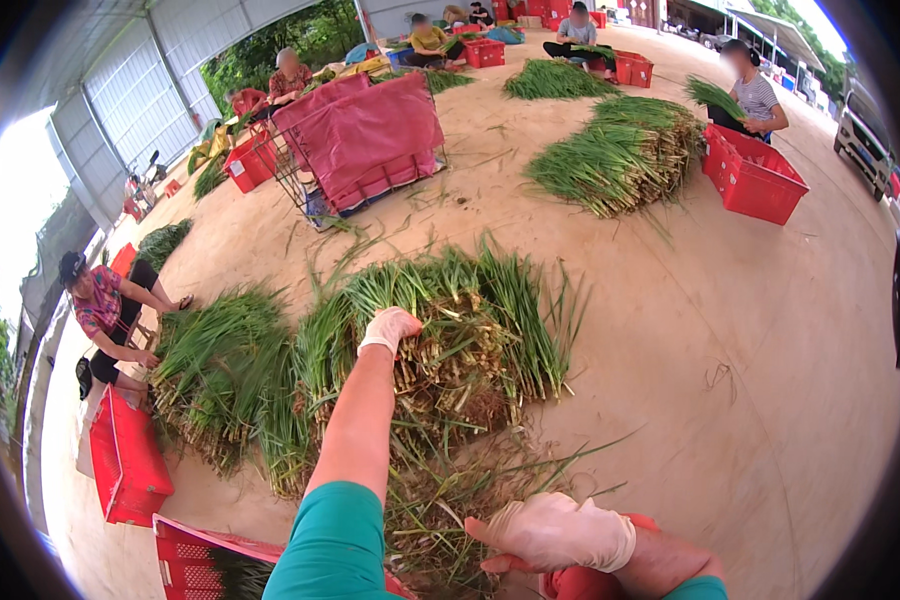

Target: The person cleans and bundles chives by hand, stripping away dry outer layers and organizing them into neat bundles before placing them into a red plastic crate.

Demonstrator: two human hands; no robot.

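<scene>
Teal sleeve nearest; gloved left hand against heaped green stalks mid-scene, cannot tell fingers' pinch; gloved right hand near, farther right, with fingertips slightly spread.

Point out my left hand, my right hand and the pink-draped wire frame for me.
Left hand (391, 328): head view, on the middle of the gloved hand.
Right hand (560, 532): head view, on the back of the gloved hand.
Pink-draped wire frame (378, 140): head view, on its pink drape.
</scene>
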